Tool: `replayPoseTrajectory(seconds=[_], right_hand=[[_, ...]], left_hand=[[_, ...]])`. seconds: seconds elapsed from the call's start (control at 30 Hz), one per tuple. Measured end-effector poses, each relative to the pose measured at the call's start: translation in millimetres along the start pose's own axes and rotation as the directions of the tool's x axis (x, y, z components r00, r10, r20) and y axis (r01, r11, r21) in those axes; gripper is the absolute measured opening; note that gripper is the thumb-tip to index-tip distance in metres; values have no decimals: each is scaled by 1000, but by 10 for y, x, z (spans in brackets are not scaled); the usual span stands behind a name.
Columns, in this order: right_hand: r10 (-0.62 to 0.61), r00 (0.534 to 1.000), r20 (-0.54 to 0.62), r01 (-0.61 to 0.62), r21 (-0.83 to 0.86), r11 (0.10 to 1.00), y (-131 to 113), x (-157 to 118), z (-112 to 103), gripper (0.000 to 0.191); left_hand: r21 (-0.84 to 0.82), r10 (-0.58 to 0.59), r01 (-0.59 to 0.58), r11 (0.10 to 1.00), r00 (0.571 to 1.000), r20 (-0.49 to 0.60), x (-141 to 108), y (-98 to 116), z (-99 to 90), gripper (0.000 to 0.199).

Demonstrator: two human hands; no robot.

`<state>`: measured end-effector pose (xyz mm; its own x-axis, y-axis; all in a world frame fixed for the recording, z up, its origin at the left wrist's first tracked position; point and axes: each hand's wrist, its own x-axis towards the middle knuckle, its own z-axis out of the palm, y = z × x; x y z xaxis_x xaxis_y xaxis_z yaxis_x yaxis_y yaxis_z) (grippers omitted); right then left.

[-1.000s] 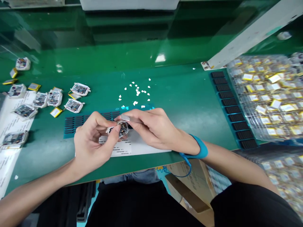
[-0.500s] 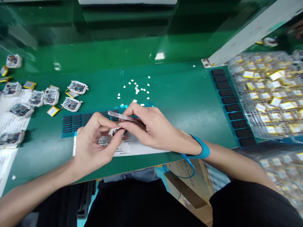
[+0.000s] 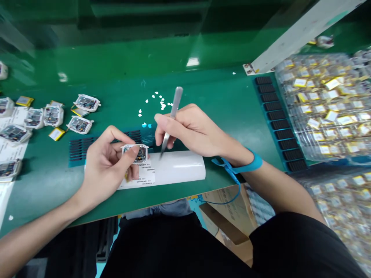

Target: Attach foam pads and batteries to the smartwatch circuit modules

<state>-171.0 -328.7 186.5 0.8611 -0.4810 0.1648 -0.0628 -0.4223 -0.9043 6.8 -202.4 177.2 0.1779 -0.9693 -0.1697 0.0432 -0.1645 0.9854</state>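
Observation:
My left hand [image 3: 108,166] grips a small white device housing [image 3: 142,153] by its left side, thumb across its face. A circuit board shows inside the housing. My right hand [image 3: 193,129] holds metal tweezers [image 3: 174,106] between thumb and fingers, with the tip pointing down, a little to the right of the housing and apart from it. Under both hands lies a white backing sheet [image 3: 182,168] with printed lettering on its left part. A blue wrist strap [image 3: 249,164] with a cord circles my right wrist.
Several similar housings [image 3: 79,124] and yellow-edged battery cells [image 3: 56,133] lie at left. Small white stickers [image 3: 162,105] are scattered beyond my hands. Strips of black pads [image 3: 285,134] run down the right, beside clear trays [image 3: 321,112] of cells. A white post [image 3: 301,34] stands at the back right.
My hands have drawn apart. The tweezers have swung from lying nearly flat to tip down, and the housing in my left hand now shows its board. The view has shifted slightly.

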Motion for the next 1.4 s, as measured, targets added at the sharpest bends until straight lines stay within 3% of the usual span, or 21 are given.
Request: replayPoseTrajectory(seconds=[0.1, 0.2, 0.4, 0.53, 0.8, 0.93, 1.03, 1.13, 1.27, 1.4], right_hand=[[44, 983, 178, -70, 143, 987, -8, 0, -45, 42], [87, 958, 274, -130, 143, 981, 5, 3, -64, 36], [50, 937, 346, -87, 95, 992, 98, 24, -40, 36], [96, 921, 377, -163, 149, 975, 131, 33, -5, 41], [89, 900, 426, -223, 275, 935, 183, 55, -2, 39], [118, 924, 363, -256, 360, 897, 121, 61, -39, 42], [141, 971, 193, -210, 407, 889, 29, 48, -47, 40], [141, 989, 44, -146, 450, 881, -36, 31, -23, 35], [95, 995, 34, -101, 447, 889, -31, 23, 41, 39], [101, 991, 85, -128, 454, 882, 31, 32, 104, 40]], left_hand=[[51, -51, 51, 997, 999, -12, 17, -105, 33, 22], [97, -36, 39, 995, 999, -32, 6, -166, 64, 20], [177, -53, 55, 983, 998, -16, -25, -142, 59, 20], [261, -94, 94, 961, 996, -11, -32, -117, 54, 17], [279, -49, 51, 959, 999, -12, -30, -164, 49, 15], [286, -45, 40, 957, 999, 13, -20, -134, 39, 12], [271, -52, 29, 962, 996, 78, -25, -48, 21, 14], [201, -15, -20, 979, 985, 170, -35, 63, -2, 21], [210, -72, 9, 978, 953, 294, -31, 148, -20, 25], [194, -131, 70, 978, 938, 322, -25, 133, -16, 20]])
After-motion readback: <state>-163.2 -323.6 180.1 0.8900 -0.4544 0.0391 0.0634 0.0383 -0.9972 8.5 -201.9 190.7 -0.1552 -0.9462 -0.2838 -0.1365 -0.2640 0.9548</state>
